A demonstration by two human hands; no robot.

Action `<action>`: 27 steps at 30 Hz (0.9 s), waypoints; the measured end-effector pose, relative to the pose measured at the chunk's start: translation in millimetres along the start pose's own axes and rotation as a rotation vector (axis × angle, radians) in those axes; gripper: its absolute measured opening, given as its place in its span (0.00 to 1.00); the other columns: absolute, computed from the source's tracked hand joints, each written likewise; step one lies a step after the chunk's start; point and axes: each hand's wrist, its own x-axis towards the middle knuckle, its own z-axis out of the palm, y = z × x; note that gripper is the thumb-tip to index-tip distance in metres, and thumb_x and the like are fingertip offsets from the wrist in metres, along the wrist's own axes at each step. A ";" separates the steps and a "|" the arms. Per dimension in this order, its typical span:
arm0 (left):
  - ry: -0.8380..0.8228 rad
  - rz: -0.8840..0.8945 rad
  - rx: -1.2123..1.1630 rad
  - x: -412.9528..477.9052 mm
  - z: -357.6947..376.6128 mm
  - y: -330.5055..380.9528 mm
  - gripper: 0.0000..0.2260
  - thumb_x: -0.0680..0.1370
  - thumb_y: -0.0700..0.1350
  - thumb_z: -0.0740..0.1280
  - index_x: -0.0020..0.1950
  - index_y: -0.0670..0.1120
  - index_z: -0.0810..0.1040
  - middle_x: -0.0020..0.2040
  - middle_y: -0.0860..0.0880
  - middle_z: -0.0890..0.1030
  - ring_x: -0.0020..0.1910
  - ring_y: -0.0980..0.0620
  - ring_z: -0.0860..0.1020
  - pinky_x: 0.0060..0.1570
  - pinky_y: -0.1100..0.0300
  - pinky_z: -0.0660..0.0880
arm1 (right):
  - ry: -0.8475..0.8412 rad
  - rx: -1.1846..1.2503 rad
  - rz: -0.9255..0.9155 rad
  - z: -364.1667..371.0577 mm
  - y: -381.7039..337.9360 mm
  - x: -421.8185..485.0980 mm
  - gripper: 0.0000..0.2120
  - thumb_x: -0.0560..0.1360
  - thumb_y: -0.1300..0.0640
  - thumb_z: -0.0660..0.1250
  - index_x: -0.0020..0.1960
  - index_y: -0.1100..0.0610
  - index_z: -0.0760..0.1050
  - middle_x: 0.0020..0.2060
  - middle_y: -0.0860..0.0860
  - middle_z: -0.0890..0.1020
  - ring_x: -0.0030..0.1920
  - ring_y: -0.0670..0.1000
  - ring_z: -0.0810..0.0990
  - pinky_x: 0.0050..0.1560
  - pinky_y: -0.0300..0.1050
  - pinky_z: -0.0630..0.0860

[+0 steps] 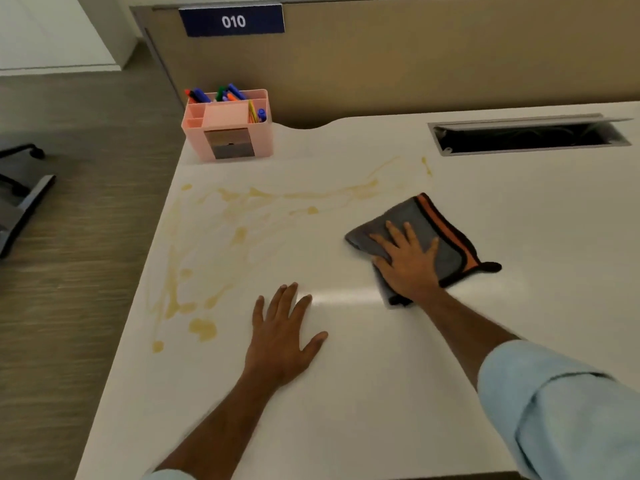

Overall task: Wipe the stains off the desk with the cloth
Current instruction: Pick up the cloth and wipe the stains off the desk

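A grey cloth (pixel 433 220) with an orange and black border lies folded on the white desk (pixel 346 393), right of centre. My right hand (pixel 408 261) presses flat on the cloth, fingers spread. My left hand (pixel 282 337) rests flat on the bare desk, fingers apart, holding nothing. Yellowish stains (pixel 221 233) streak the left half of the desk, from the near left edge up toward the back centre, to the left of the cloth.
A pink desk organiser (pixel 228 133) with coloured markers stands at the back left corner. A cable slot (pixel 530 136) with a raised lid opens at the back right. A tan partition rises behind the desk. A chair base (pixel 20 188) sits on the floor at left.
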 end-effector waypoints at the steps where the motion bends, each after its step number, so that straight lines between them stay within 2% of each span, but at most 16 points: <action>1: -0.009 0.005 0.007 -0.6 -0.8 1.5 0.33 0.76 0.70 0.49 0.74 0.51 0.64 0.79 0.47 0.58 0.78 0.48 0.54 0.74 0.40 0.48 | -0.010 -0.008 -0.098 3.6 -3.7 -15.4 0.24 0.80 0.39 0.52 0.75 0.37 0.57 0.79 0.42 0.50 0.78 0.52 0.43 0.69 0.76 0.40; 3: -0.006 0.018 0.002 -0.3 -2.6 0.9 0.34 0.75 0.70 0.50 0.74 0.51 0.65 0.78 0.47 0.59 0.77 0.46 0.55 0.74 0.40 0.49 | -0.033 -0.015 -0.290 12.1 1.9 -54.7 0.24 0.78 0.37 0.52 0.74 0.34 0.56 0.78 0.41 0.50 0.78 0.50 0.42 0.69 0.75 0.41; 5: -0.003 0.038 -0.009 7.9 -6.0 1.5 0.34 0.75 0.70 0.51 0.74 0.51 0.66 0.78 0.46 0.60 0.77 0.46 0.56 0.74 0.40 0.50 | -0.020 0.008 -0.346 16.4 27.0 -87.7 0.25 0.77 0.34 0.51 0.74 0.32 0.55 0.78 0.39 0.49 0.78 0.48 0.41 0.69 0.75 0.41; 7: 0.009 0.048 -0.006 14.8 -7.8 -0.3 0.34 0.74 0.70 0.51 0.74 0.52 0.66 0.78 0.47 0.60 0.77 0.46 0.57 0.74 0.40 0.50 | 0.023 0.006 -0.268 13.8 54.1 -94.8 0.26 0.76 0.32 0.50 0.74 0.31 0.53 0.78 0.38 0.49 0.78 0.47 0.43 0.69 0.75 0.43; 11: 0.028 0.050 -0.005 27.9 -6.5 -1.6 0.35 0.74 0.71 0.50 0.74 0.53 0.64 0.78 0.47 0.59 0.78 0.47 0.55 0.74 0.41 0.49 | 0.026 -0.005 0.075 -4.9 76.1 -35.6 0.29 0.75 0.29 0.48 0.75 0.34 0.52 0.78 0.42 0.49 0.78 0.50 0.43 0.69 0.75 0.40; 14: 0.040 0.046 -0.001 38.7 -4.2 0.9 0.34 0.74 0.71 0.51 0.74 0.52 0.65 0.78 0.46 0.60 0.77 0.46 0.56 0.74 0.40 0.51 | 0.001 0.006 0.121 -10.4 56.1 18.3 0.30 0.76 0.31 0.50 0.76 0.39 0.53 0.79 0.45 0.48 0.78 0.54 0.42 0.68 0.76 0.39; 18: 0.037 0.042 0.005 49.0 -3.9 2.3 0.34 0.74 0.71 0.52 0.73 0.53 0.65 0.77 0.46 0.61 0.77 0.45 0.57 0.74 0.39 0.52 | -0.007 0.008 -0.130 -4.0 27.2 14.9 0.28 0.76 0.32 0.51 0.75 0.37 0.55 0.79 0.44 0.50 0.78 0.53 0.44 0.69 0.76 0.41; 21: 0.028 0.034 0.002 51.1 -4.8 3.5 0.34 0.74 0.71 0.52 0.73 0.52 0.66 0.77 0.45 0.62 0.76 0.44 0.59 0.73 0.39 0.53 | 0.000 0.003 -0.290 3.1 54.6 -30.7 0.26 0.77 0.33 0.50 0.74 0.33 0.53 0.78 0.40 0.49 0.78 0.47 0.42 0.70 0.73 0.44; 22: 0.026 0.032 -0.004 51.7 -5.0 3.8 0.33 0.74 0.71 0.52 0.73 0.52 0.66 0.77 0.45 0.62 0.76 0.44 0.59 0.73 0.39 0.53 | 0.008 -0.003 -0.278 3.0 70.2 -42.1 0.26 0.77 0.33 0.50 0.74 0.32 0.52 0.78 0.39 0.49 0.78 0.46 0.42 0.71 0.73 0.44; 24: 0.026 0.035 -0.008 50.9 -5.3 4.8 0.33 0.74 0.71 0.52 0.73 0.52 0.66 0.77 0.45 0.62 0.76 0.45 0.59 0.74 0.40 0.52 | 0.028 -0.023 -0.138 -1.9 98.1 -46.4 0.26 0.76 0.32 0.48 0.74 0.31 0.51 0.78 0.39 0.50 0.78 0.47 0.43 0.70 0.74 0.44; 27: 0.029 0.030 -0.007 50.4 -5.3 3.8 0.33 0.74 0.70 0.53 0.73 0.53 0.66 0.77 0.46 0.62 0.76 0.46 0.58 0.74 0.41 0.52 | 0.003 -0.027 0.075 -14.2 106.7 -1.8 0.28 0.76 0.31 0.48 0.74 0.35 0.54 0.78 0.42 0.50 0.78 0.50 0.44 0.69 0.75 0.41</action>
